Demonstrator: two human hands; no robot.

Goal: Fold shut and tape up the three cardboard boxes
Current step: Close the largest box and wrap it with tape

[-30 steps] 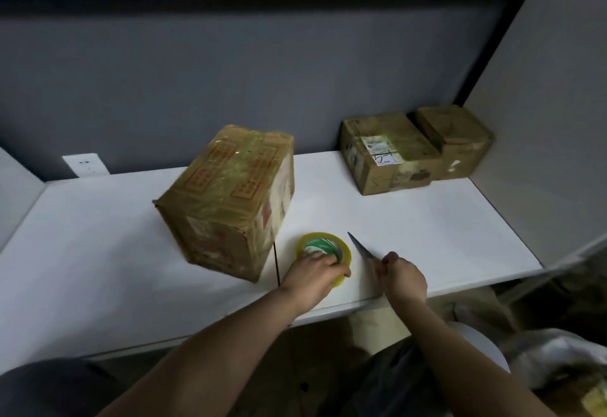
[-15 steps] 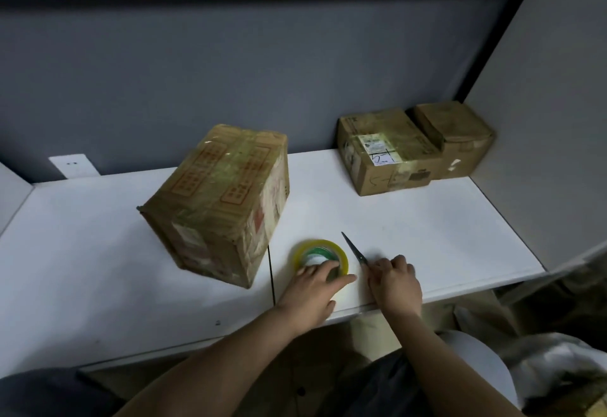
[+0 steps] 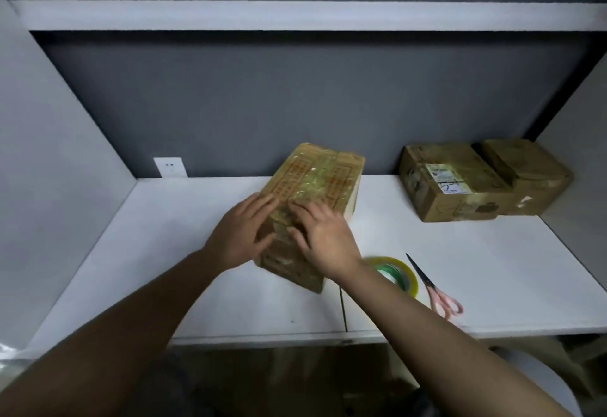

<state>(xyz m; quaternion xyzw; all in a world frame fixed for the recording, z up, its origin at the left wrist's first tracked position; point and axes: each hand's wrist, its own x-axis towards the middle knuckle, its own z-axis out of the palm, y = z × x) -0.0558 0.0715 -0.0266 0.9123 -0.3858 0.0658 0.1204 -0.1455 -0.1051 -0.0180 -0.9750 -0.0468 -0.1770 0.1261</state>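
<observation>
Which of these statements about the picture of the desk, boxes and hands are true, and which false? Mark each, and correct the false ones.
1. Both hands rest on the large box. True: the left hand and right hand lie flat on its top.
2. The scissors are held in the right hand. False: they lie on the desk, right of the tape roll.
3. Two smaller boxes sit at the back right. True: the labelled box and the corner box stand side by side.
4. The tape roll sits on top of the large box. False: it lies on the desk beside it.
5. A wall socket shows on the back wall. True.
</observation>
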